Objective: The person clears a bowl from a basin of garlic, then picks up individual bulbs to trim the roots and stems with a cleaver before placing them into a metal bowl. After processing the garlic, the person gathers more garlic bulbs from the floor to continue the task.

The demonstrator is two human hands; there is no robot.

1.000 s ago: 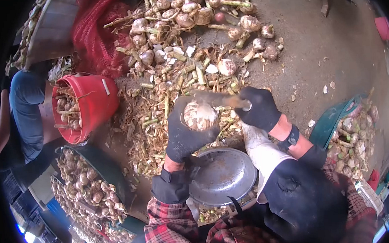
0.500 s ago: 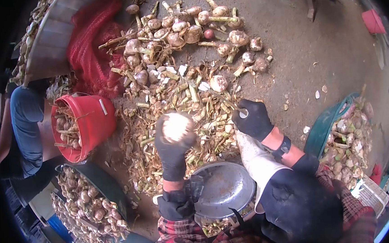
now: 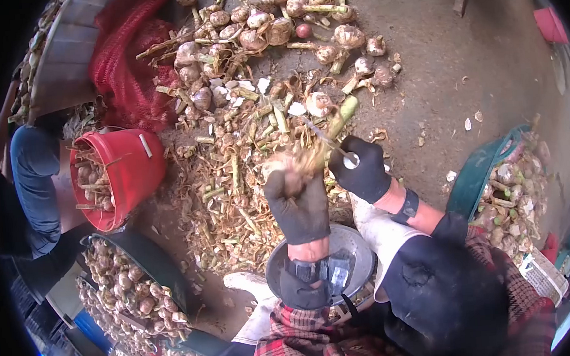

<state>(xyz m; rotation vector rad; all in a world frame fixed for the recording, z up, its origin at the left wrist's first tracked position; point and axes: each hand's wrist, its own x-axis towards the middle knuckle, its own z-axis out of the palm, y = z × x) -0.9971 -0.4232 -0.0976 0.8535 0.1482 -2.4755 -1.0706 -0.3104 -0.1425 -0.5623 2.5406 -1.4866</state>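
Far left: another person's denim-clad knee (image 3: pixel 34 156), beside a red bucket (image 3: pixel 133 175) of stalked bulbs. Pale strip (image 3: pixel 145 145) on the bucket; any writing on it too small to read. Red mesh sack (image 3: pixel 125 63) above the bucket in view; green basket (image 3: pixel 152 257) of bulbs below it.

Centre: litter of cut stalks and skins (image 3: pixel 224 209) on the floor; loose garlic (image 3: pixel 252 38) with stalks beyond it. White boot (image 3: pixel 249 285) low in view. Left hand (image 3: pixel 301 206), black glove, closed around a garlic bulb (image 3: pixel 284 167), which is blurred and held above the litter; its stalk (image 3: pixel 345 114) angles up and to the right. Left forearm crosses over the metal bowl (image 3: pixel 361 251), hiding part of it. Pale patch (image 3: pixel 340 273) at the left cuff carries marks, not legible.

Right hand (image 3: pixel 362 171), black glove, closed on a thin blade (image 3: pixel 322 136); blade reaches across beside the stalk. Contact between the two: cannot tell.

Right: black wristband (image 3: pixel 406 206), second green basket (image 3: pixel 470 181) of bulbs, white slotted crate (image 3: pixel 544 277) below it, pink container (image 3: pixel 550 26) at upper right.
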